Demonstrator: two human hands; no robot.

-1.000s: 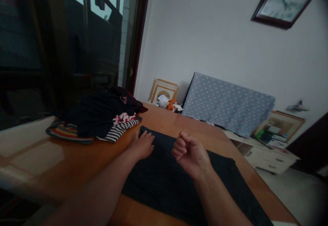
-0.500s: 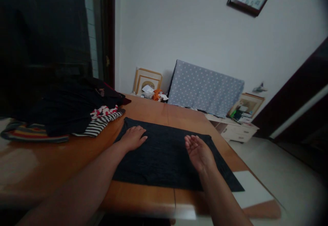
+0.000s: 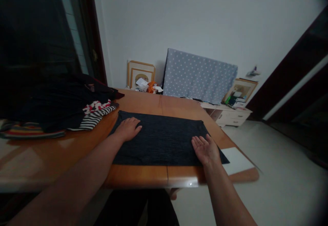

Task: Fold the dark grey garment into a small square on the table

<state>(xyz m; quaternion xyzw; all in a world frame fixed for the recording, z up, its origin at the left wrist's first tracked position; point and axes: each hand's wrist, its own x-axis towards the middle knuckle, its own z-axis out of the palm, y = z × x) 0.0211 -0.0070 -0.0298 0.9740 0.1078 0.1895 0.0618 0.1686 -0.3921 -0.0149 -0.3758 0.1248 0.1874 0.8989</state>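
Note:
A dark folded cloth (image 3: 164, 139) lies flat on the wooden table (image 3: 153, 104). My left hand (image 3: 128, 128) rests palm down on the cloth's left part, fingers stretched out. My right hand (image 3: 205, 149) lies on the cloth's right end near the front edge, palm turned up, fingers open and holding nothing.
A heap of clothes (image 3: 64, 106), dark, striped and red-patterned, sits on the table's left side. A white sheet (image 3: 237, 159) lies at the table's right corner. Behind stand a dotted grey cover (image 3: 198, 75), picture frames (image 3: 140, 74) and a low white cabinet (image 3: 230, 115).
My right hand has gone from a loose fist above the cloth to open, and has moved rightward down to the cloth's right end. The view has shifted back and down; left hand stays on the cloth.

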